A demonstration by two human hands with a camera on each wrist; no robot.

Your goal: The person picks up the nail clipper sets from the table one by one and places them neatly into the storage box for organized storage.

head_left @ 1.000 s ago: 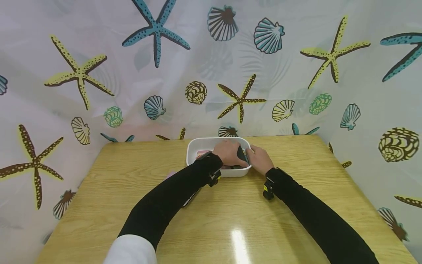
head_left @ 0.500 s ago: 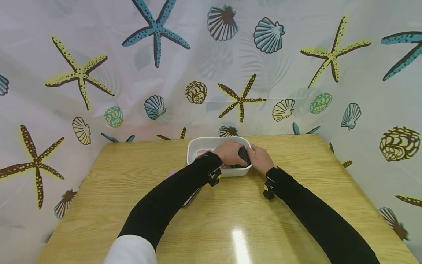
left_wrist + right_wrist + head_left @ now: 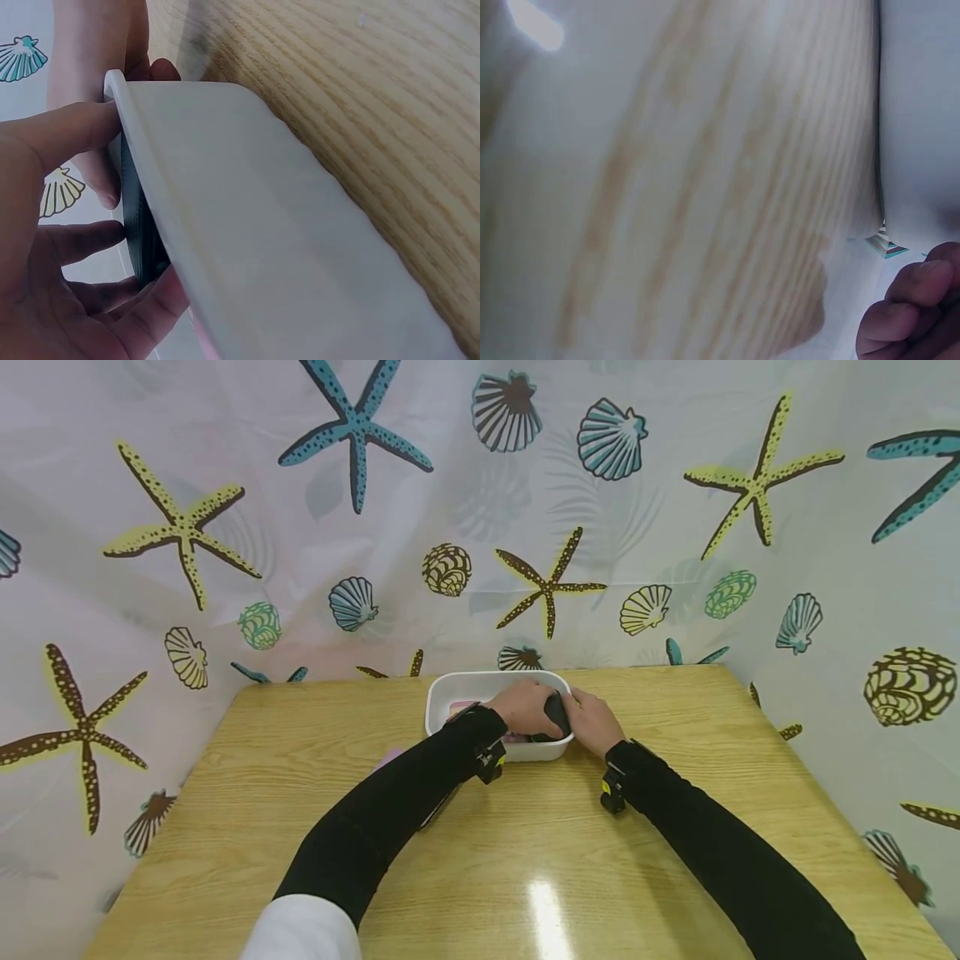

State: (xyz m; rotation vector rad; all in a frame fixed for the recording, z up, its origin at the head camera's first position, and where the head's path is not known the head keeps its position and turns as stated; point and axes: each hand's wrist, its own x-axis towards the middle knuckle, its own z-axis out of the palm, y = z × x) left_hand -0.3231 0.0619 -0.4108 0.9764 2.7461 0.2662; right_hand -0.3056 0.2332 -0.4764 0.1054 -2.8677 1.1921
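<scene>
A white plastic tub [image 3: 536,752] stands on the table, toward its back edge. Over the tub's right half, my left hand [image 3: 522,708] holds a dark, flat piece [image 3: 556,713] with rounded corners against the right end wall. The left wrist view shows fine ridges on this dark piece [image 3: 135,210], my thumb near the tub's rim and my fingertips on the piece; its kind cannot be made out. My right hand [image 3: 594,722] grips the tub's right end, with curled fingers [image 3: 889,322] outside the wall in the right wrist view.
Something pink [image 3: 460,707] lies inside the tub on the left. A purple item [image 3: 390,757] and a thin dark-edged item [image 3: 438,807] lie on the table [image 3: 675,827], partly hidden by my left sleeve. A shell-print cloth [image 3: 405,610] hangs behind the table.
The dark piece has shifted slightly right against the tub's end wall and shows more of its face. My left forearm covers more of the dark-edged item. My right hand stays put.
</scene>
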